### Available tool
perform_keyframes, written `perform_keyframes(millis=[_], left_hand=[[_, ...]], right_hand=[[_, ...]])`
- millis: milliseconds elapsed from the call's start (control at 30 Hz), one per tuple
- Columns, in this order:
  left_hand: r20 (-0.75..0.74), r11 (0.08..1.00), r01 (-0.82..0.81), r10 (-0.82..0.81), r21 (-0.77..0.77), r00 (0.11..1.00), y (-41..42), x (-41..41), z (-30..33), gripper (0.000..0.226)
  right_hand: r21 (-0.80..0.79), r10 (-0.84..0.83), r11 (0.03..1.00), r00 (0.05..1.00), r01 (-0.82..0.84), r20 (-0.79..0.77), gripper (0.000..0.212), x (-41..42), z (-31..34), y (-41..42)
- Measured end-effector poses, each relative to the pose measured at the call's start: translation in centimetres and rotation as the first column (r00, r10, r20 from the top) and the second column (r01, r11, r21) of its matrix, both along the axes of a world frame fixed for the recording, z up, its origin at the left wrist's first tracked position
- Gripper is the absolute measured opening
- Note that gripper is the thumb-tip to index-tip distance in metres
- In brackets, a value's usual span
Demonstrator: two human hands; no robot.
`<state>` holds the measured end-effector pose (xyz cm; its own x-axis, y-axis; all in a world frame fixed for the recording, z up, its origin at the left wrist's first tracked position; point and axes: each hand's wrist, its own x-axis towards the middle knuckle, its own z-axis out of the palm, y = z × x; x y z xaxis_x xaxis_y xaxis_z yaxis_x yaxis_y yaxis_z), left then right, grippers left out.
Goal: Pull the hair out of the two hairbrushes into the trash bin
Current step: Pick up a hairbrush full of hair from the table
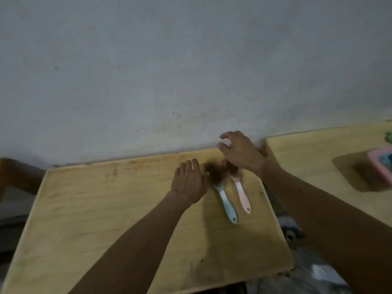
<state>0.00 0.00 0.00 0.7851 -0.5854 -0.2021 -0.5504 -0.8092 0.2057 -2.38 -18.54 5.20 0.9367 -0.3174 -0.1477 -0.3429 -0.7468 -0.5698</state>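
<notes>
Two hairbrushes lie side by side on the wooden table (106, 209), handles toward me. The blue brush (227, 203) is on the left, its head covered by a clump of brown hair (213, 171). The pink brush (242, 196) is on the right, its head also full of hair and partly hidden under my right hand. My left hand (188, 181) hovers palm down just left of the blue brush's head, fingers apart. My right hand (239, 151) is above the pink brush's head with fingers curled loosely and nothing visible in it. No trash bin is in view.
A grey wall (191, 71) rises right behind the table. A second wooden table (318, 149) stands to the right across a narrow gap, with a pink object (381, 164) on it at the frame's edge. Cluttered floor shows in the gap at lower right.
</notes>
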Motion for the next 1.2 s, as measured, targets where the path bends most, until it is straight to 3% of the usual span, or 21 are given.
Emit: perform_keyframes(millis=[100,233,367,533,667,800,1033,1133,1200], left_hand=[[-0.136,0.999,-0.012,0.007,-0.033,0.991,-1.6,-0.7,-2.4,0.053],[-0.335,1.000,-0.013,0.011,-0.003,0.942,-3.5,-2.0,-4.5,0.058],[-0.371,0.998,-0.051,0.059,0.030,0.927,-5.2,-2.1,-5.8,0.065],[-0.406,0.992,-0.119,0.121,0.031,0.906,-6.0,-1.8,-7.0,0.060],[-0.400,0.982,-0.182,0.144,-0.059,0.905,-5.8,-1.8,-8.2,0.053],[-0.388,0.973,-0.194,0.132,-0.126,0.912,-5.7,-1.6,-9.2,0.045],[-0.336,0.939,-0.202,0.102,-0.277,0.936,-4.8,-1.7,-10.7,0.042],[-0.389,0.867,-0.248,0.069,-0.433,0.919,-3.4,-1.6,-11.5,0.034],[-0.490,0.767,-0.361,0.069,-0.530,0.869,-1.9,-1.8,-11.6,0.035]], right_hand=[[-0.067,0.053,0.996,0.995,-0.058,-0.084,0.040,0.5,-2.9,-1.0],[-0.118,0.104,0.984,0.963,-0.136,-0.248,0.045,0.3,-6.6,-1.2],[-0.143,0.123,0.974,0.941,-0.175,-0.315,0.049,1.1,-8.8,-1.4],[-0.115,0.140,0.974,0.914,-0.197,-0.380,0.030,2.2,-9.4,-1.2],[-0.064,0.064,0.994,0.931,-0.093,-0.360,0.031,3.0,-9.7,-0.9],[-0.015,0.022,0.999,0.898,-0.031,-0.440,0.033,4.5,-10.1,-1.1],[-0.121,0.043,0.984,0.832,-0.131,-0.554,0.037,7.2,-8.9,-0.7],[-0.170,0.028,0.977,0.863,-0.131,-0.504,0.037,7.2,-8.7,0.1],[-0.210,0.033,0.967,0.885,-0.146,-0.465,0.041,6.8,-8.2,1.1]])
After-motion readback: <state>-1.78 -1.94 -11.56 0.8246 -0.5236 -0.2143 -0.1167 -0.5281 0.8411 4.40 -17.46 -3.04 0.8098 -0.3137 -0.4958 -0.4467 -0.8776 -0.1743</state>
